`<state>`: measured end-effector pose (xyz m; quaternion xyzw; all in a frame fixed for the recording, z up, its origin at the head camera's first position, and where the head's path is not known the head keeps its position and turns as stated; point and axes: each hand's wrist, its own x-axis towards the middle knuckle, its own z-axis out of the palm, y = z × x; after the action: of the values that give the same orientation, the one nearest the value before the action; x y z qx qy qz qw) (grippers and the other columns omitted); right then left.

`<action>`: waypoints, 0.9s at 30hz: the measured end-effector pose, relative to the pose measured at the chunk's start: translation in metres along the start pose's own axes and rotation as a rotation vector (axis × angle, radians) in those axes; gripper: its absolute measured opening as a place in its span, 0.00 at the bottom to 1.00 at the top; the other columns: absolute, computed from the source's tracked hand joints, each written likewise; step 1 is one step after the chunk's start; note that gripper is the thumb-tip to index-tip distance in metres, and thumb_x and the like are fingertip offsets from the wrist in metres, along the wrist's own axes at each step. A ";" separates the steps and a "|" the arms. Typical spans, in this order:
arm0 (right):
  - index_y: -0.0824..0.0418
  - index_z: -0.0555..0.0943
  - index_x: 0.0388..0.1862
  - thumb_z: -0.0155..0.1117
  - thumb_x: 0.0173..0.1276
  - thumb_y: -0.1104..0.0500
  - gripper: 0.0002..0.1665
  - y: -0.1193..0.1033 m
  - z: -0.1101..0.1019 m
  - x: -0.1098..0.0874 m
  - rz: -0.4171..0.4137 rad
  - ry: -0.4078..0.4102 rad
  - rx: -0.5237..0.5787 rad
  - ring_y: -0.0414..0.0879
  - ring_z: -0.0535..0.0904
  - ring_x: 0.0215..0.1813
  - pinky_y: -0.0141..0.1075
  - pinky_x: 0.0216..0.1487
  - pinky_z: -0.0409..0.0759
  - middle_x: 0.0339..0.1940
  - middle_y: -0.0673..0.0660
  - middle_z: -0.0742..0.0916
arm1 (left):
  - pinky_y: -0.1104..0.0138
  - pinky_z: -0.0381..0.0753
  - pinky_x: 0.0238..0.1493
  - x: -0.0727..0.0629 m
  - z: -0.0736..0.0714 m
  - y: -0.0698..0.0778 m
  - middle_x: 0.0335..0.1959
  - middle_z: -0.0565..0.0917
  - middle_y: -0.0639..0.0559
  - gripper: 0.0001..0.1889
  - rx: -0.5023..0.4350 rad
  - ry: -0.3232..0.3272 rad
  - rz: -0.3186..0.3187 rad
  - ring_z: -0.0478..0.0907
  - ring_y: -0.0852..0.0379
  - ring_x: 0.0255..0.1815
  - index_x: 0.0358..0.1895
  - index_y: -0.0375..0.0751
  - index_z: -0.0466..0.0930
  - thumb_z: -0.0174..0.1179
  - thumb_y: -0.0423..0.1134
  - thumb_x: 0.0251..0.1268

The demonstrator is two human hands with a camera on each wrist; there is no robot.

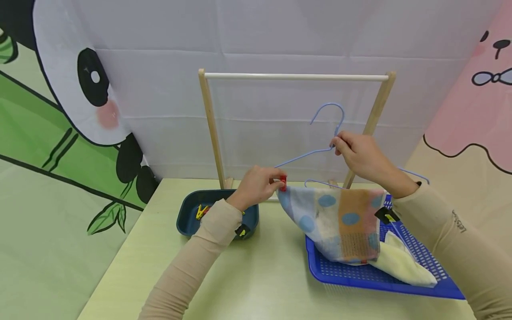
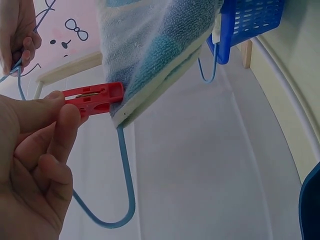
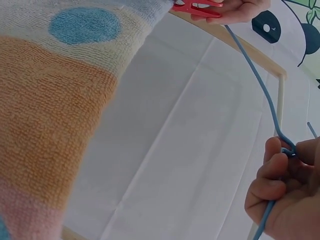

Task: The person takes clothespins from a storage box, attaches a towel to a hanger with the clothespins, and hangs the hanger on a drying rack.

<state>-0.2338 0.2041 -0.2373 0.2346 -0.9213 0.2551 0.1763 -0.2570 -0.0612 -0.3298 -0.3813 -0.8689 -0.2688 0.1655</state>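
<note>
My left hand (image 1: 257, 186) pinches a red clothespin (image 1: 283, 183) between thumb and fingers. In the left wrist view the clothespin's jaws are at the corner of a patterned towel (image 2: 160, 55), beside the hanger's wire. The right hand (image 1: 362, 156) grips a blue wire hanger (image 1: 304, 155) at the base of its hook, holding it up in front of the rack. Blue spots and an orange band mark the towel (image 1: 328, 222), which hangs below the hanger's lower bar and over the basket.
A blue plastic basket (image 1: 320, 271) on the right holds a pale yellow cloth (image 1: 404, 264) and another blue hanger (image 1: 322, 181). At the left, a dark tray (image 1: 186, 213) contains a yellow clothespin (image 1: 201, 212). A wooden rack with a white rod (image 1: 296, 77) stands behind.
</note>
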 end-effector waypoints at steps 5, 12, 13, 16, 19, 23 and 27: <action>0.62 0.79 0.38 0.42 0.78 0.53 0.20 0.000 0.001 0.001 0.034 -0.007 -0.002 0.47 0.65 0.22 0.38 0.26 0.63 0.29 0.56 0.82 | 0.74 0.73 0.26 0.000 0.001 0.000 0.35 0.86 0.54 0.07 -0.010 -0.017 -0.029 0.83 0.61 0.31 0.43 0.44 0.85 0.63 0.38 0.62; 0.63 0.79 0.37 0.43 0.78 0.54 0.20 0.002 0.003 0.003 0.046 0.012 0.004 0.48 0.66 0.23 0.38 0.26 0.63 0.28 0.55 0.82 | 0.73 0.72 0.26 0.002 0.002 0.000 0.36 0.86 0.55 0.07 -0.072 -0.041 -0.060 0.82 0.62 0.34 0.43 0.44 0.84 0.62 0.37 0.63; 0.63 0.80 0.37 0.43 0.78 0.54 0.20 0.002 0.003 0.003 0.045 0.014 0.003 0.48 0.66 0.22 0.38 0.26 0.64 0.29 0.55 0.82 | 0.73 0.73 0.27 0.002 0.003 -0.001 0.36 0.86 0.55 0.07 -0.079 -0.040 -0.059 0.82 0.62 0.34 0.43 0.44 0.84 0.61 0.37 0.64; 0.63 0.80 0.38 0.42 0.78 0.54 0.20 0.002 0.002 0.004 0.035 0.017 -0.002 0.47 0.66 0.22 0.38 0.25 0.64 0.29 0.55 0.82 | 0.73 0.74 0.29 0.002 0.003 -0.001 0.36 0.86 0.54 0.08 -0.098 -0.034 -0.060 0.82 0.62 0.34 0.44 0.43 0.84 0.61 0.37 0.64; 0.64 0.80 0.38 0.42 0.78 0.54 0.20 0.001 0.000 0.005 0.024 0.017 -0.004 0.47 0.65 0.22 0.38 0.26 0.64 0.29 0.56 0.83 | 0.73 0.75 0.30 0.003 0.003 -0.001 0.36 0.86 0.54 0.09 -0.110 -0.026 -0.067 0.82 0.62 0.33 0.45 0.42 0.83 0.61 0.36 0.64; 0.64 0.80 0.38 0.42 0.78 0.54 0.21 -0.001 -0.003 0.005 0.036 0.009 0.005 0.47 0.66 0.22 0.39 0.27 0.63 0.30 0.58 0.83 | 0.73 0.76 0.31 0.003 0.004 -0.001 0.35 0.86 0.54 0.09 -0.134 -0.018 -0.074 0.82 0.63 0.33 0.46 0.41 0.83 0.60 0.36 0.65; 0.65 0.80 0.40 0.41 0.78 0.53 0.22 -0.001 -0.005 0.005 0.063 -0.001 0.020 0.48 0.66 0.22 0.39 0.27 0.63 0.31 0.58 0.83 | 0.73 0.77 0.33 0.005 0.004 -0.001 0.36 0.86 0.53 0.09 -0.156 -0.015 -0.077 0.82 0.63 0.34 0.47 0.41 0.83 0.60 0.36 0.65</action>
<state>-0.2367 0.2046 -0.2302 0.2072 -0.9257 0.2697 0.1653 -0.2609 -0.0567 -0.3309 -0.3614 -0.8605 -0.3391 0.1185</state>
